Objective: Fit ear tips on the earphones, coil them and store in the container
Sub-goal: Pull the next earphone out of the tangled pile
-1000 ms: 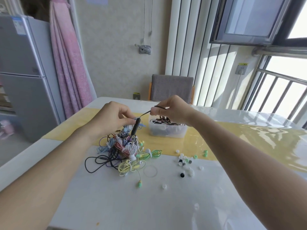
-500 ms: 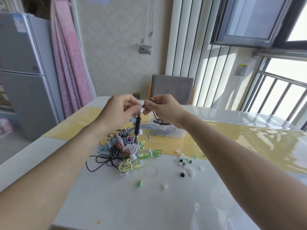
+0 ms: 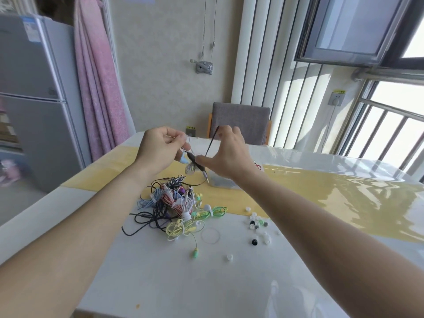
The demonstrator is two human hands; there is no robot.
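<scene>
Earphones with a black cable [image 3: 212,140] are held up above the counter [image 3: 160,271] between both hands, in front of the pile of other earphones [image 3: 176,207]. The left hand [image 3: 160,149] has its fingers curled, pinching the cable near its dark inline piece [image 3: 195,159], with a small coil of pale wire [image 3: 190,169] hanging just below the fingertips. The right hand [image 3: 226,154] is spread wider: its thumb reaches toward the inline piece while the raised fingers catch the cable, which runs taut and slanted from the thumb up to the fingertips. Whether those fingers pinch the cable or only hook it cannot be told. A loop of the same black cable droops beneath the right hand, ending at a plug [image 3: 206,177].

The container [image 3: 220,181], a clear plastic tub, sits on the yellow strip of the counter, mostly hidden behind the right wrist. The tangled pile lies near it toward the person, mixing blue, pink, white, black, yellow and green cords. One green earbud [image 3: 195,253] trails out of the pile on a thin cord. Loose ear tips [image 3: 258,223], white, black and green, are scattered on the white part of the counter to the right of the pile, and a single white one [image 3: 229,257] lies apart from them, nearer the person.

A grey chair [image 3: 241,122] stands at the far side of the counter, and a fridge [image 3: 34,99] stands at the left.
</scene>
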